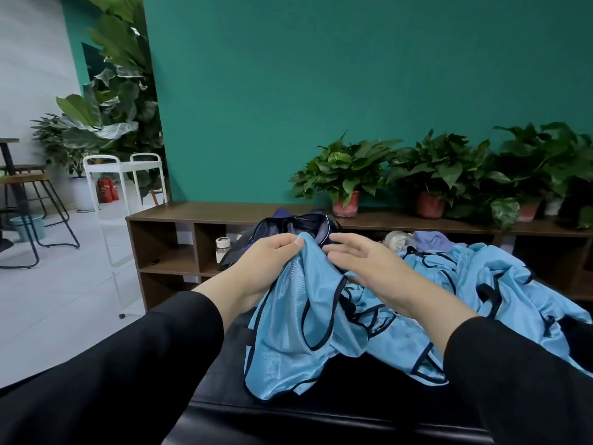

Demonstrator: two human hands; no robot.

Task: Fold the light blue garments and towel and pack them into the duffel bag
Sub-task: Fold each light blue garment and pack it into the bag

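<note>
Two hands worked a blue vest (298, 319) at the bench's (288, 419) middle, left hand (269, 252) pinching its top edge, right hand (362, 261) loose-fingered beside it, apparently starting a fold; next, squaring the vest.

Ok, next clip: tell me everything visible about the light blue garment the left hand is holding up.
The light blue garment looks like a shiny mesh sports bib with dark navy piping along its edges and arm openings. It is unfolded and bunched, hanging from the left hand, whose thumb and fingers pinch its top edge. Its lower part drapes onto the black cushioned surface. The right hand is open at its upper right edge; contact is unclear. It runs into the pile of similar blue garments on the right.
</note>
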